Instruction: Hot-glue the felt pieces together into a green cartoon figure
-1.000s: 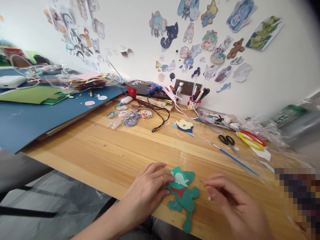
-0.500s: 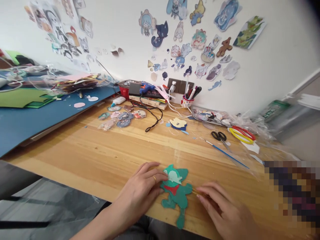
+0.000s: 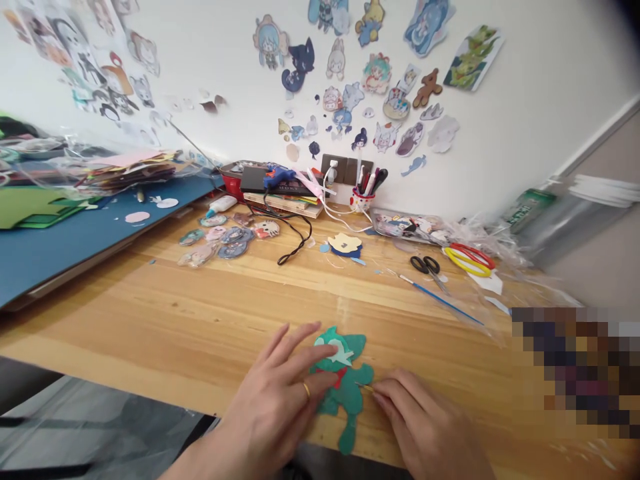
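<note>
A green layered cut-out figure [image 3: 353, 397] lies on the wooden table near its front edge. It has a pale mint face piece and a red piece at the neck. My left hand [image 3: 280, 393] rests on its left side, fingers spread and fingertips touching the face and neck pieces. To the right, my right hand [image 3: 415, 410] is closed around thin gold-coloured tweezers [image 3: 367, 387]. Their tip reaches the figure's body just below the raised arm; the rest is hidden by my fingers.
Black-handled scissors [image 3: 425, 265], a blue brush [image 3: 445, 301] and red and yellow rings [image 3: 467, 260] lie at the right. Books [image 3: 285, 203], a cup of pens [image 3: 363, 198] and finished cut-outs [image 3: 235, 241] stand farther back. A blue board [image 3: 100, 233] covers the left.
My right hand has brought the tweezers from the raised arm's end onto the body. My left hand has slid farther over the figure, its fingers more spread. The whole view has shifted slightly.
</note>
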{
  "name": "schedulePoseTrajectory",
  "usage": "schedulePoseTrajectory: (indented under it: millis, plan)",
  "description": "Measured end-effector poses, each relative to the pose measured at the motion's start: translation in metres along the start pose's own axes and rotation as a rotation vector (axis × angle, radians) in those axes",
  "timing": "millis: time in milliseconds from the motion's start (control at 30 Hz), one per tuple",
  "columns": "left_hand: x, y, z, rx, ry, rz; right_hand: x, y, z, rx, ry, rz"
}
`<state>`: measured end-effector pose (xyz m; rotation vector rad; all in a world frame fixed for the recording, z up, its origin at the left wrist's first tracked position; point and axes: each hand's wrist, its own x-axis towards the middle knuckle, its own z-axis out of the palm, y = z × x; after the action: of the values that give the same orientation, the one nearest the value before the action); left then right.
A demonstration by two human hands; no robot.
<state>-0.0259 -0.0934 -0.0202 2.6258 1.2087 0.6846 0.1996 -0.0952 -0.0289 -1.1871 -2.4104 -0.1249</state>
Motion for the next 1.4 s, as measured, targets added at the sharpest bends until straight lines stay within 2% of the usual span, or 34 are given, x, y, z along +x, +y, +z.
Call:
schedulePoseTrajectory:
  millis: [67, 133, 233, 300, 433, 500, 667, 800, 967, 1100, 1233, 1333, 1400]
  plan:
    - [0.003, 0.007, -0.002, -0.019, -0.084, 0.050, 0.000, 0.002, -0.001, -0.014, 0.007, -0.004]
    - [0.006, 0.011, -0.002, -0.045, -0.134, 0.059, 0.000, 0.007, -0.004, -0.092, 0.076, 0.027]
    - [0.009, 0.013, 0.000, -0.042, -0.126, 0.057, 0.000, 0.017, -0.013, -0.313, 0.214, 0.197]
    - [0.009, 0.013, 0.002, -0.015, -0.112, 0.071, 0.000, 0.021, -0.017, -0.360, 0.246, 0.256]
    - [0.004, 0.015, 0.008, 0.069, -0.059, 0.094, 0.000, 0.013, -0.014, -0.141, 0.183, 0.125]
    - [0.001, 0.017, 0.012, 0.102, -0.024, 0.101, 0.001, 0.005, -0.009, -0.058, 0.144, 0.119]
    - [-0.003, 0.019, 0.018, 0.110, 0.015, 0.119, 0.001, 0.001, 0.000, -0.026, 0.077, 0.089]
    - [-0.001, 0.018, 0.017, 0.083, 0.095, 0.133, 0.001, 0.009, -0.002, -0.176, 0.137, 0.147]
    - [0.000, 0.019, 0.014, 0.061, 0.054, 0.116, -0.001, 0.007, -0.002, -0.003, 0.129, 0.061]
    - [0.001, 0.020, 0.014, 0.066, 0.064, 0.116, -0.001, 0.006, -0.001, -0.072, 0.202, 0.125]
    - [0.001, 0.019, 0.014, 0.072, 0.072, 0.128, -0.001, 0.007, 0.001, -0.016, 0.174, 0.056]
    - [0.001, 0.019, 0.013, 0.082, 0.072, 0.125, -0.002, 0.007, 0.001, -0.104, 0.206, 0.109]
    - [0.001, 0.020, 0.013, 0.083, 0.071, 0.127, -0.002, 0.007, 0.002, -0.096, 0.218, 0.094]
